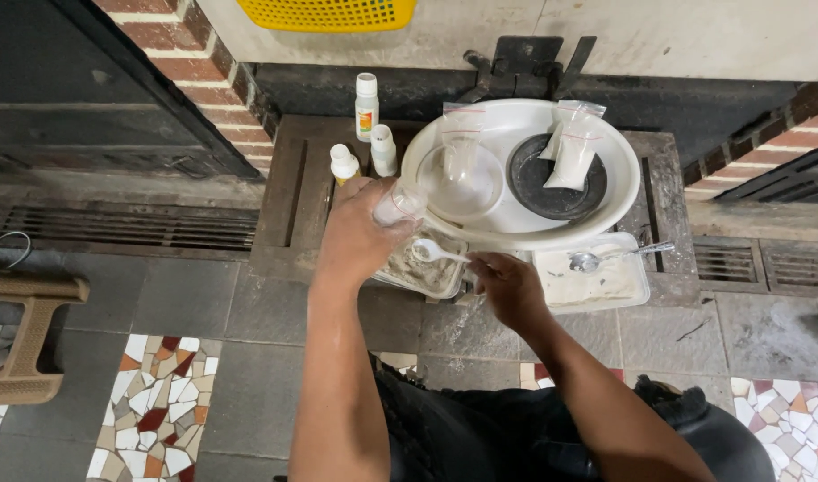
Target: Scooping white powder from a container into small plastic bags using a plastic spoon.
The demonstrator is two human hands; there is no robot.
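Note:
My left hand (360, 234) grips a small clear bottle (398, 204), tilted over a rectangular plastic container (419, 272) holding greyish powder. My right hand (509, 287) holds a white plastic spoon (429, 252) whose bowl sits over that same container, just below the bottle's mouth. Both hands are close together at the front edge of a large white basin (525, 230).
The basin holds a clear bowl (460, 181), a dark lid (556, 178) and small plastic bags of white powder (571, 147). A second white tray with a metal spoon (605, 256) lies to the right. Three white bottles (367, 107) stand left. A wooden stool (25, 335) stands far left.

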